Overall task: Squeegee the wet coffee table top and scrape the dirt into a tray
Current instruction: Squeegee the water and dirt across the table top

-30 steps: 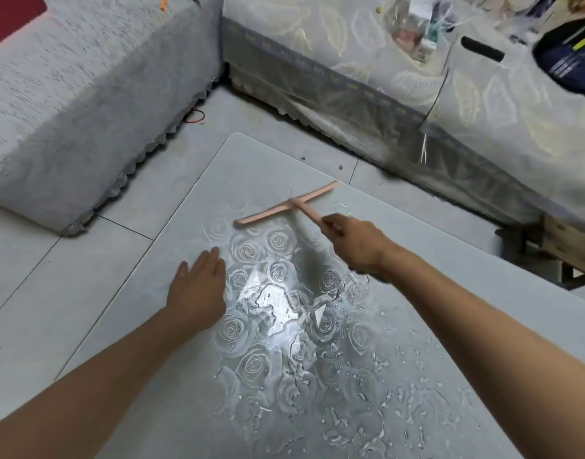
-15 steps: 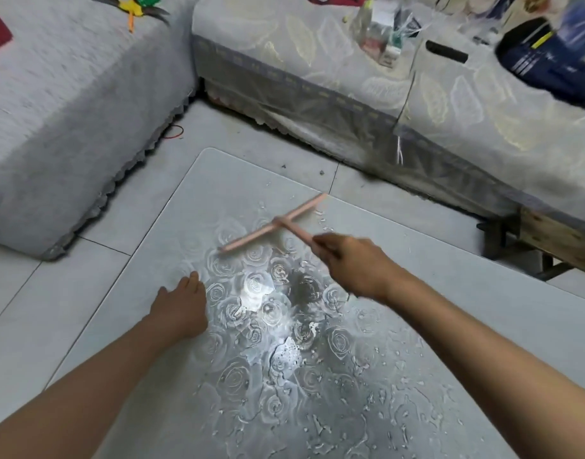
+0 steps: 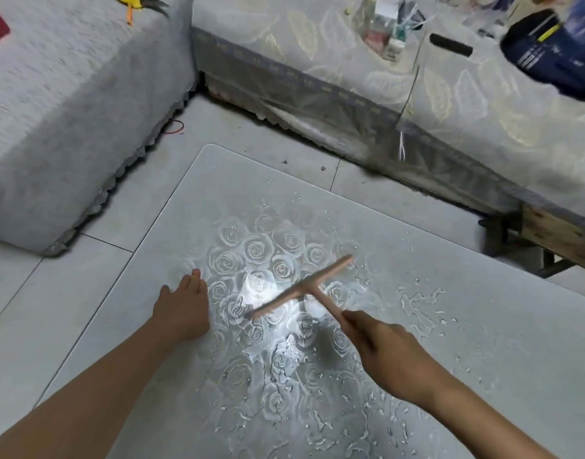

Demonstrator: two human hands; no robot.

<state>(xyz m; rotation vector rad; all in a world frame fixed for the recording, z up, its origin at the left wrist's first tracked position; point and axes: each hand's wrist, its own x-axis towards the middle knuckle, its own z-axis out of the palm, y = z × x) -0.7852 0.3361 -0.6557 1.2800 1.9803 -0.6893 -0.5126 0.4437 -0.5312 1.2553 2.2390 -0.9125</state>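
The grey coffee table top fills the lower middle of the head view, with an embossed rose pattern and streaks and drops of water across it. A pink T-shaped squeegee lies with its blade on the wet roses, slanting from lower left to upper right. My right hand grips the end of its handle. To the left of the blade, my left hand rests flat on the table top, fingers pointing away from me. No tray is in view.
A grey covered sofa stands at the upper left and a leaf-patterned covered sofa at the back, with bottles, a dark remote and a navy bag on it. Tiled floor runs along the table's left and far edges.
My right hand has pulled the squeegee toward me across the wet rose pattern. The left hand stays on the table. The camera has tilted, so the table sits lower in view.
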